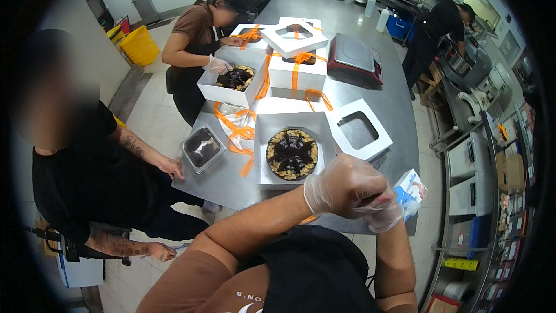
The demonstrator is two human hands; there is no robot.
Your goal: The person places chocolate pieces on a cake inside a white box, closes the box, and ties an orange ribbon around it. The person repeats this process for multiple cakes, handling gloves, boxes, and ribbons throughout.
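Observation:
My left hand (345,184), in a clear plastic glove, is bent over my right hand (386,213). Both gloved hands are together in front of my chest, and most of their fingers are hidden or overlapped. Just beyond them, an open white cake box (265,161) holds a round chocolate cake (293,154) with a nut-like topping around its edge. A white box lid (377,145) with a window lies beside that box. To the right of my hands is a blue and white glove box (408,187).
A co-worker's gloved hand (218,65) touches another cake (238,79) in a box. Orange-ribboned boxes (297,74) and a scale (354,58) stand farther back. A clear container (203,148) sits left on the steel table (226,193), near another person's hand (171,167).

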